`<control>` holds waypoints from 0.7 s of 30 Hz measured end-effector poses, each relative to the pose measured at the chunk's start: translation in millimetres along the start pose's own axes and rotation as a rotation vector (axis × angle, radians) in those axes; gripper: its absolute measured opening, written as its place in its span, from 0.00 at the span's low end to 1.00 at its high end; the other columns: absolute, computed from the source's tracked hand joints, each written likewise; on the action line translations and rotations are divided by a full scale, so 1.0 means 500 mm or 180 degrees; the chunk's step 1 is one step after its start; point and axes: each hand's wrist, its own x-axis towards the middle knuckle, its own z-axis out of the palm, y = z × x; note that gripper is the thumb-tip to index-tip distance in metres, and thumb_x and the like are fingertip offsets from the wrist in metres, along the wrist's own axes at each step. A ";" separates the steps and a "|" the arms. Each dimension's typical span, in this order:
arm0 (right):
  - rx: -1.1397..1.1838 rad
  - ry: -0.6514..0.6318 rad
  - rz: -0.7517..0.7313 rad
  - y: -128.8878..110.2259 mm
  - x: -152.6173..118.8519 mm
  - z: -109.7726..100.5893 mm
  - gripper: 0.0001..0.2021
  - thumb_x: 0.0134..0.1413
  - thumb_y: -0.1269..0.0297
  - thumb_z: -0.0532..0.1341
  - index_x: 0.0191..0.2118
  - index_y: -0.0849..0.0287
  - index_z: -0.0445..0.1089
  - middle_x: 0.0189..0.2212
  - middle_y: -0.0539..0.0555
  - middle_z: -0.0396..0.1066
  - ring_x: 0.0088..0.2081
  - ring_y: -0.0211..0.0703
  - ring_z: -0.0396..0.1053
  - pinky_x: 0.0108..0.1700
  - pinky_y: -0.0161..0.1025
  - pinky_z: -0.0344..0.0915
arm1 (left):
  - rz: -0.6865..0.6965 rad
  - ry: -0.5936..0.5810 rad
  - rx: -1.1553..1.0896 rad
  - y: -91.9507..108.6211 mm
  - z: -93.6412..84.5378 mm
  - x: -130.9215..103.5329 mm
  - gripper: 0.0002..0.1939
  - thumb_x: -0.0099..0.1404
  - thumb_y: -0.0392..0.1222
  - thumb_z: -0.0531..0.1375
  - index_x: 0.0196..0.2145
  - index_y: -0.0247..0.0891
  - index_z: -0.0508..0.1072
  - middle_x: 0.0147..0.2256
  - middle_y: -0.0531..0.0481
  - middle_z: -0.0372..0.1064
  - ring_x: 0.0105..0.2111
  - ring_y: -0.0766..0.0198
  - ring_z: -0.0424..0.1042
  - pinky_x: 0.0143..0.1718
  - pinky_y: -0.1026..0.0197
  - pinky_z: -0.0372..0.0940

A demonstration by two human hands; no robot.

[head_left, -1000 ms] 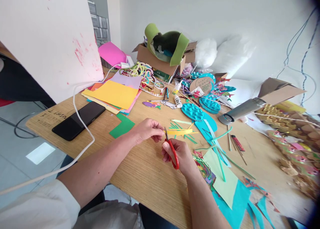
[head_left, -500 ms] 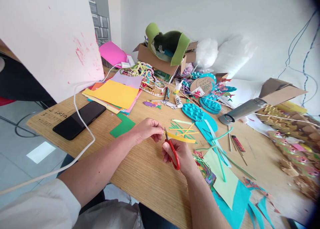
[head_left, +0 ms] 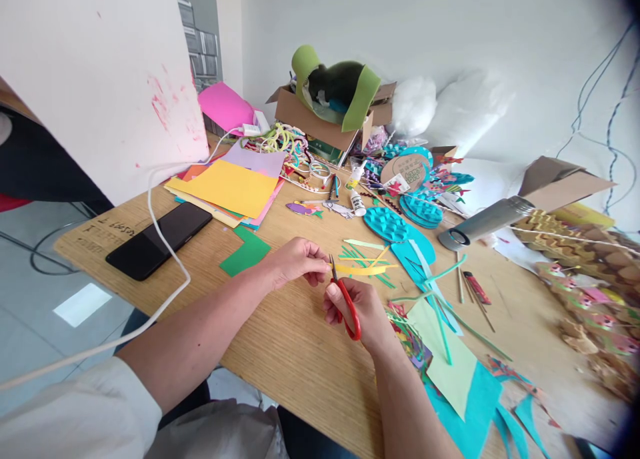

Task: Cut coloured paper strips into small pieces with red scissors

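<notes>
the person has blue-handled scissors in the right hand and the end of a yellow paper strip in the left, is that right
Not quite: the head view shows that the scissors have red handles, not blue. The right hand does hold them, and the left hand does pinch the yellow paper strip at its end.
</notes>
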 end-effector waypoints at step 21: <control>-0.0131 0.0012 0.0011 -0.004 0.000 0.002 0.25 0.47 0.40 0.61 0.23 0.61 0.64 0.17 0.49 0.66 0.16 0.36 0.66 0.17 0.31 0.62 | -0.0031 0.0052 -0.0035 -0.001 0.001 0.001 0.09 0.47 0.40 0.65 0.25 0.32 0.71 0.19 0.53 0.68 0.20 0.70 0.66 0.25 0.66 0.63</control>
